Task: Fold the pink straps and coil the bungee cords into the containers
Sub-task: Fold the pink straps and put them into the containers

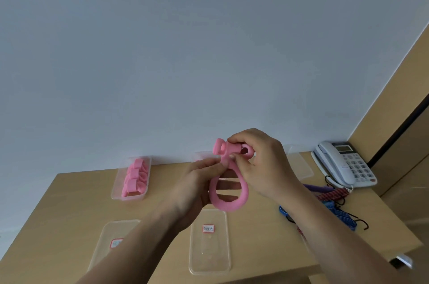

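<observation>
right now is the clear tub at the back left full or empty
Nearly full. The back-left container holds a row of folded pink straps that runs almost its whole length.

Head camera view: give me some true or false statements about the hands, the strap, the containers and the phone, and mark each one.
1. Both the left hand and the right hand grip the pink strap above the table. True.
2. The back-left container is empty. False: it holds folded pink straps.
3. The bungee cords lie loose on the table at the right, outside any container. True.
4. The telephone sits at the table's left edge. False: it is at the back right corner.
</observation>
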The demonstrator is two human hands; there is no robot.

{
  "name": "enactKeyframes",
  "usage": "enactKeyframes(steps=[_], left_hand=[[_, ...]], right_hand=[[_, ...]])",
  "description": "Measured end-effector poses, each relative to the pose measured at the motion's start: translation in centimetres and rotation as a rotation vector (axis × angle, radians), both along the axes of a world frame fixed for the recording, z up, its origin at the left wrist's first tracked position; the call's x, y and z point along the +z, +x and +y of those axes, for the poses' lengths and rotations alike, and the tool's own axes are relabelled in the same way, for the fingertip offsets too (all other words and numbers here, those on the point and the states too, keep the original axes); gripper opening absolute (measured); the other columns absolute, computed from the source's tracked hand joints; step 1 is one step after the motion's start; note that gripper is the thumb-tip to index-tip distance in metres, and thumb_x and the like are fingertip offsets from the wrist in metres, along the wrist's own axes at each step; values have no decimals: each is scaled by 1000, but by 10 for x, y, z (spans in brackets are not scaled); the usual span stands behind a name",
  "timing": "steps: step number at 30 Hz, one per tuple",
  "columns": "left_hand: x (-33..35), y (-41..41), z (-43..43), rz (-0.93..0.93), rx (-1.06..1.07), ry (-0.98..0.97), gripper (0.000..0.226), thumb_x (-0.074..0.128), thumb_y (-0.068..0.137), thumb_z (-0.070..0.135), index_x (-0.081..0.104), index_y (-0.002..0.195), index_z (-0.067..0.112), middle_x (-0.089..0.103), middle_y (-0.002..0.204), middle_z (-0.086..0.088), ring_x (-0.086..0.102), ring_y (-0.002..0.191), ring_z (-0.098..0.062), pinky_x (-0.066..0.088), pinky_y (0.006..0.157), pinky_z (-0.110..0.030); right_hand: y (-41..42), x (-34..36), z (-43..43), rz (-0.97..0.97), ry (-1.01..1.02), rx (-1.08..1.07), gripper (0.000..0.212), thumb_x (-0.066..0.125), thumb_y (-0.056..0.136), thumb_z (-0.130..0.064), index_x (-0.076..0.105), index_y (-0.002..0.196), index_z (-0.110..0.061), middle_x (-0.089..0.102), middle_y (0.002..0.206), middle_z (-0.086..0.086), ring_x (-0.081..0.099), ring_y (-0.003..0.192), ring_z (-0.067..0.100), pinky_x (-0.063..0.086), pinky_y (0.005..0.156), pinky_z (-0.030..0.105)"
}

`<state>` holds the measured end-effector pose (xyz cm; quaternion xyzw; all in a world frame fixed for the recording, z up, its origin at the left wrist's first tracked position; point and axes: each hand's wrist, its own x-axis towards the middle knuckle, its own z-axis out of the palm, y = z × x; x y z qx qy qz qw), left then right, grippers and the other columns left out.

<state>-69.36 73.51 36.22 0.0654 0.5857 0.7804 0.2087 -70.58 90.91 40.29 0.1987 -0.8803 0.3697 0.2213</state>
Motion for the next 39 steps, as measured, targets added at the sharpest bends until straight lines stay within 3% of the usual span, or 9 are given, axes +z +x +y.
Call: enactKeyframes(steps=[4, 8, 14, 19, 25, 29, 33, 36, 39], left_hand=[[0, -2, -6, -2, -26, 36, 51, 58, 99, 54, 67, 133, 17, 70, 131, -14, 69, 115, -44, 52, 102, -62], [0, -3, -13, -81, -53, 140, 56, 63, 97, 54, 69, 127, 7, 69, 128, -17, 69, 112, -43, 51, 104, -62], [-6, -3, -37, -116, -44, 136, 48, 64, 95, 32, 66, 129, -1, 66, 133, -27, 66, 115, -52, 47, 106, -67], [-13, -3, -63, -119, -59, 85, 48, 59, 83, 10, 68, 129, 1, 66, 131, -27, 63, 117, -56, 50, 102, -62], [-35, -3, -98, -173, -39, 81, 58, 56, 70, -3, 65, 128, -1, 68, 128, -26, 66, 113, -54, 44, 107, -70], [-55, 2, -108, -257, -88, 177, 57, 69, 58, -2, 71, 116, -4, 73, 112, -23, 72, 94, -38, 61, 88, -53], [-77, 0, -111, -318, -69, 119, 38, 59, 77, -17, 73, 112, -7, 73, 106, -24, 75, 88, -31, 63, 76, -37], [-90, -9, -109, -386, -30, 78, 51, 61, 65, -19, 70, 115, -8, 72, 106, -27, 74, 88, -35, 63, 73, -39], [-100, -19, -103, -414, -2, 59, 59, 66, 57, -16, 69, 116, -8, 72, 106, -25, 73, 93, -37, 64, 79, -44]], right_hand=[[5, -9, -11, 110, -28, 11, 27, 75, 73, 8, 73, 93, -10, 67, 92, -2, 62, 80, 9, 48, 70, 16], [9, -16, -23, 169, 26, -29, 28, 73, 69, 11, 73, 87, -10, 65, 89, 0, 62, 78, 15, 52, 67, 27], [13, -11, -38, 35, 40, 53, 17, 70, 84, -2, 75, 94, -14, 67, 91, -6, 62, 83, 7, 50, 74, 21], [4, -13, -59, -234, 211, 68, 34, 62, 89, -9, 67, 121, -20, 63, 116, -7, 57, 103, 6, 47, 89, 22], [15, -32, -99, -229, 156, 88, 28, 68, 77, -5, 74, 94, -25, 71, 89, -12, 63, 83, 6, 52, 71, 26], [26, -60, -113, -221, 160, -3, 29, 74, 73, -6, 75, 98, -21, 71, 93, -8, 64, 83, 8, 53, 73, 30], [37, -83, -117, -230, 117, 0, 16, 83, 72, -6, 74, 84, -12, 70, 85, -3, 66, 78, 16, 54, 69, 36], [32, -99, -112, -223, 137, 32, 18, 81, 67, 1, 71, 80, -8, 69, 87, 0, 65, 82, 20, 54, 70, 40], [25, -117, -102, -310, 173, 87, 33, 88, 66, -16, 67, 90, -10, 67, 103, 0, 62, 97, 16, 51, 83, 29]])
